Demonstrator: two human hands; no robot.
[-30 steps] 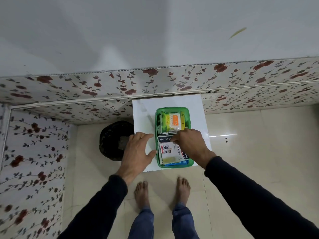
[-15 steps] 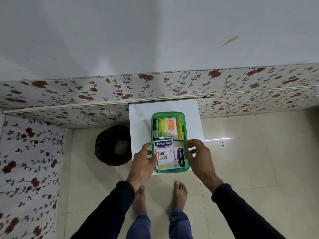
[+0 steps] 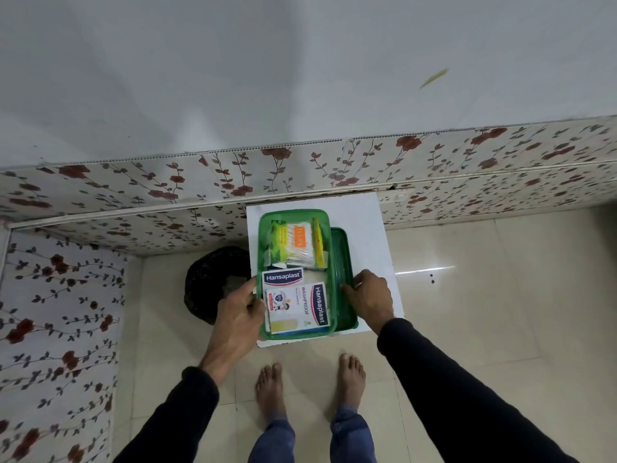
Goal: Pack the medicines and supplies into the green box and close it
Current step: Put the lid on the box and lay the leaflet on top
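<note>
The green box (image 3: 262,248) is held just over the small white table (image 3: 364,225), open on top. Inside lie two Hansaplast cartons (image 3: 297,304), a cotton-bud pack (image 3: 297,243) and a yellow-green packet (image 3: 318,242). My left hand (image 3: 238,310) grips the box's left wall, thumb inside the rim. A green lid (image 3: 341,262) shows from under the box's right side. My right hand (image 3: 369,295) holds the lid's right edge, fingers over its rim.
A black bin (image 3: 213,282) stands on the floor left of the table, close to my left wrist. The floral wall panel (image 3: 300,168) runs right behind the table. My bare feet (image 3: 310,382) stand on the tiled floor below the table's front edge.
My right hand left the cartons and went to the right side. The box has shifted left in my left hand, uncovering the lid that lay beneath it.
</note>
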